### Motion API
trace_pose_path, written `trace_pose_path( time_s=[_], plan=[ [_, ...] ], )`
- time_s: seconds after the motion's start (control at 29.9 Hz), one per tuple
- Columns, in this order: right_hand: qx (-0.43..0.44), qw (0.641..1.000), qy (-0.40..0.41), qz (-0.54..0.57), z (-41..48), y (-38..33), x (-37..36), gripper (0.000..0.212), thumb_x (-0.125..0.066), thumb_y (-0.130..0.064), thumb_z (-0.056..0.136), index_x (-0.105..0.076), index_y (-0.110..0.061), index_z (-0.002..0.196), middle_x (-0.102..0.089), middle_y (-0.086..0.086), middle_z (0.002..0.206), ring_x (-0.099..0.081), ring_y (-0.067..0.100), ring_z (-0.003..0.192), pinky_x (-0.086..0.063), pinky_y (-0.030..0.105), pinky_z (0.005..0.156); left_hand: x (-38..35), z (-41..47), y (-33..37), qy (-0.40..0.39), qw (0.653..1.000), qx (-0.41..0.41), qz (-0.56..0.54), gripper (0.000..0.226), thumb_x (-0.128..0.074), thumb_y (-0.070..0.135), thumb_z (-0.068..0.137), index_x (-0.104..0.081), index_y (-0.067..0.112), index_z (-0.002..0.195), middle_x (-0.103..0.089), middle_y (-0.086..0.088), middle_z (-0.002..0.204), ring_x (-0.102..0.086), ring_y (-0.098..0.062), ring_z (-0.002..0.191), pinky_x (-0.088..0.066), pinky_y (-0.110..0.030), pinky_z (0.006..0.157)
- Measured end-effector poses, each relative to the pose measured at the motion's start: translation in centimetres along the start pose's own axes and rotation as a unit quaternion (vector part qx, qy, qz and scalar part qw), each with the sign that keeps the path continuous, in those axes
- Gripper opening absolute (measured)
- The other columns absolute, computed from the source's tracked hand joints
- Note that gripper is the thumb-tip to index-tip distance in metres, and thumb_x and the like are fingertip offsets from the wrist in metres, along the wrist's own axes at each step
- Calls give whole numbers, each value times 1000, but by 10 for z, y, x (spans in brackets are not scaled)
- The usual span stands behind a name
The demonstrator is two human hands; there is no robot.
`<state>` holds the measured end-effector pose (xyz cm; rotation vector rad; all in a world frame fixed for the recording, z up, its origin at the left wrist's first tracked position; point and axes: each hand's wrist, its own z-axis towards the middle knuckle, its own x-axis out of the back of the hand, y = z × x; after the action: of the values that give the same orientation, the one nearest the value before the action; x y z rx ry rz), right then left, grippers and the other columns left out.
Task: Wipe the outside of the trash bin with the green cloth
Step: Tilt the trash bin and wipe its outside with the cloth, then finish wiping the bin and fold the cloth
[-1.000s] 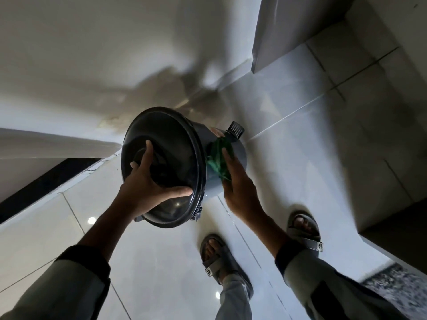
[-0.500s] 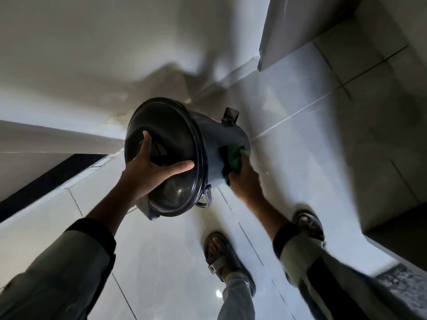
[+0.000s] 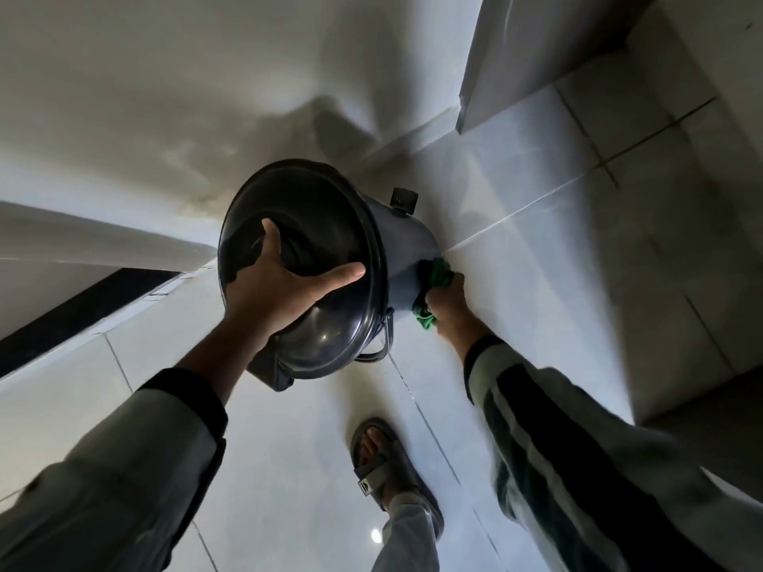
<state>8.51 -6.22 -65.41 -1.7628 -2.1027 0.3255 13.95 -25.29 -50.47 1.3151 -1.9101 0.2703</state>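
A dark round trash bin with a domed black lid stands tilted on the tiled floor, lid toward me. My left hand lies spread on the lid, fingers curled over its centre knob, holding the bin. My right hand presses a crumpled green cloth against the lower right side of the bin's body, near its base. The foot pedal sticks out at the far side of the base. A wire handle hangs under the lid's rim.
Glossy pale floor tiles surround the bin. A white wall rises behind it, with a door frame edge at the upper right. My sandalled foot stands just below the bin. A dark strip runs at the left.
My right hand has slid the green cloth from the bin's upper side down toward its base. The bin has tipped and turned a little, and my view has shifted.
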Motion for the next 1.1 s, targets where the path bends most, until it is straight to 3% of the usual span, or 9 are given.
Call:
trace_pose_path(
  time_s=[0.17, 0.3, 0.53, 0.74, 0.84, 0.9, 0.97, 1.04, 1.1],
  plan=[
    [-58, 996, -66, -10, -14, -22, 31, 51, -41, 12, 83, -44, -2, 132, -53, 26, 128, -57, 43, 115, -52, 59, 90, -22, -13, 18, -3, 999, 4, 48, 147, -53, 101, 33, 10, 43, 152, -45, -26, 148, -40, -45, 137, -35, -50, 110],
    [-20, 1000, 11, -1, -42, -34, 82, 21, -49, -2, 78, -58, -12, 94, -60, 18, 95, -63, 33, 87, -55, 41, 73, -43, -27, 43, -29, 993, -39, 108, 116, -45, 93, 63, 2, 40, 155, -38, -37, 148, -35, -50, 139, -35, -49, 110],
    [154, 959, 181, -152, -97, -50, 143, 36, -54, -33, 77, -59, -17, 109, -64, 14, 103, -58, 38, 106, -51, 41, 84, -68, -56, 90, -85, 992, -48, 84, 90, -36, 82, 82, -6, 38, 155, -18, -36, 158, -30, -51, 142, -27, -54, 113],
    [233, 964, 81, -100, -213, -93, 126, 24, -64, -27, 84, -62, -20, 107, -71, 7, 98, -67, 31, 95, -57, 43, 81, -20, -158, 123, -149, 950, -57, -267, 54, -48, 71, 87, -73, 24, 96, -75, -9, 114, -67, -28, 111, -47, -35, 99],
    [246, 962, -93, -71, -299, -123, 115, 37, -40, -46, 98, -70, -30, 111, -71, -4, 113, -63, 11, 106, -52, 15, 83, 32, -217, 128, -99, 904, -27, -415, 54, -68, 72, 65, -77, 25, 92, -79, -1, 95, -74, -19, 92, -58, -43, 91],
    [309, 934, -127, -125, -351, -144, 119, 35, -36, -37, 102, -66, -32, 117, -70, -4, 119, -59, 4, 108, -46, 2, 81, 70, -253, 127, -18, 894, -68, -442, 32, -78, 41, 79, -74, 17, 100, -78, -15, 97, -75, -28, 88, -61, -47, 83],
    [431, 876, -78, -201, -411, -172, 132, 29, -46, -23, 100, -65, -24, 122, -68, 1, 121, -58, 9, 108, -49, 14, 93, 117, -290, 133, 10, 848, -89, -522, 18, -73, 18, 87, -74, 7, 102, -76, -23, 99, -76, -32, 85, -63, -39, 68],
    [530, 809, -31, -252, -454, -193, 143, 29, -51, -24, 98, -64, -22, 124, -59, 3, 126, -53, 13, 114, -48, 26, 100, 154, -324, 149, -18, 801, -112, -587, 23, -70, 17, 88, -73, 3, 105, -77, -23, 99, -76, -32, 87, -61, -30, 63],
    [554, 792, -42, -253, -489, -215, 156, 35, -47, -33, 98, -56, -28, 132, -47, -2, 130, -47, 7, 118, -41, 9, 98, 184, -355, 176, -24, 779, -135, -611, 25, -72, 26, 85, -76, 8, 101, -78, -19, 98, -76, -32, 90, -61, -29, 64]
  ],
)
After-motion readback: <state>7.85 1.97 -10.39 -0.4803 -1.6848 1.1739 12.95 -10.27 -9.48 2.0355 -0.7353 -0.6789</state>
